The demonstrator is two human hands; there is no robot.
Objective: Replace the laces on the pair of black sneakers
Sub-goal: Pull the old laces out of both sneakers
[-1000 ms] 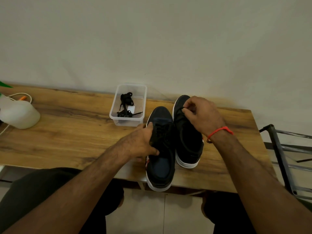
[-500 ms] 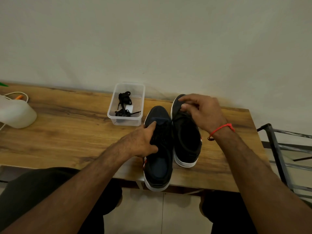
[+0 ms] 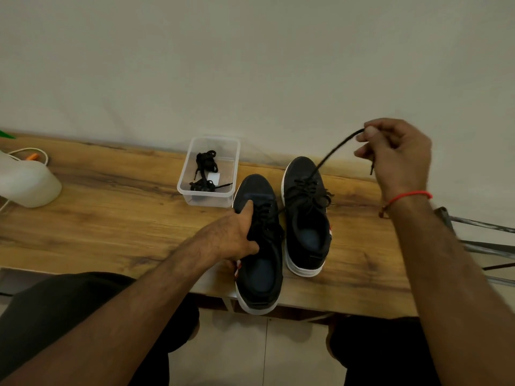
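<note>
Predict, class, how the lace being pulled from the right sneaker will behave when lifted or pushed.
Probably floppy: the lace curves between the right hand and the right sneaker, and its free end dangles below the fingers. Likely very light, since a fingertip pinch carries it. Pushing would probably just bunch it, like the spare laces heaped in the tub.

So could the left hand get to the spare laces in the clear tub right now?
Probably yes: the clear tub is open-topped and just beyond the left hand, nothing between, but that hand grips the near sneaker and must let go first.
</note>
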